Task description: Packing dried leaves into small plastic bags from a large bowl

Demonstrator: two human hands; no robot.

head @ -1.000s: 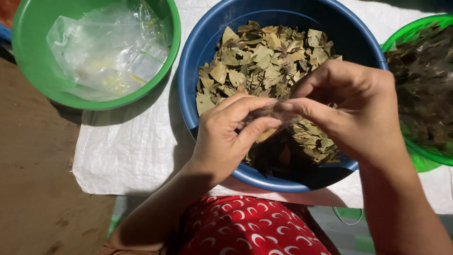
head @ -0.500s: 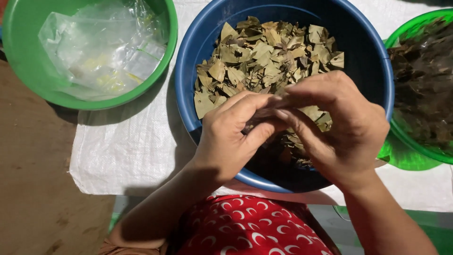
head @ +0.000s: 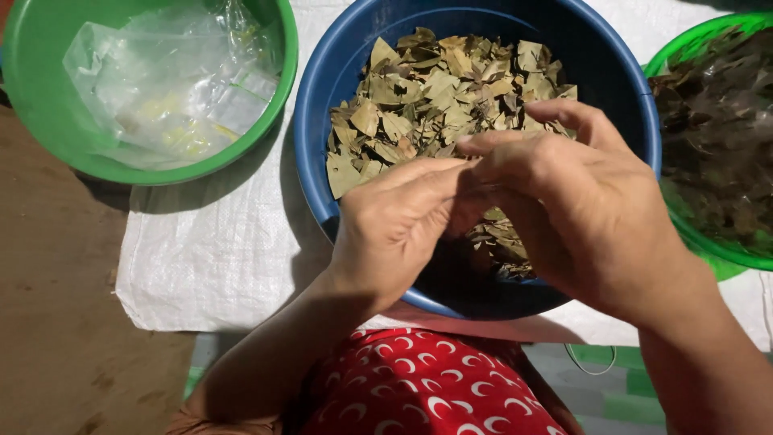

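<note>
pinched together over the near half of the blue basin (head: 314, 173), fingertips of left hand (head: 394, 229) and right hand (head: 576, 213) meeting on something small and thin, most likely a clear little bag or a leaf, mostly hidden by the fingers so cannot tell which. left hand closed with thumb and forefinger pressed at the join, right hand closed likewise with the outer fingers arched above and spread toward the far rim. held thing lying roughly crosswise, left to right, between the two pinches, above the dry leaves (head: 435, 97), not touching them. leaves heaped in the far half of the basin, straight ahead of both grips and just below, nearer the left fingertips than the right palm. near part of the basin floor dark and in shadow under the hands. green basin (head: 48, 121) with clear plastic bags (head: 169, 89) well off to the left, closer to the left hand. second green basin (head: 729, 250) with darker leaves just beside the right wrist. white woven sack (head: 209, 250) spread under all three.
</note>
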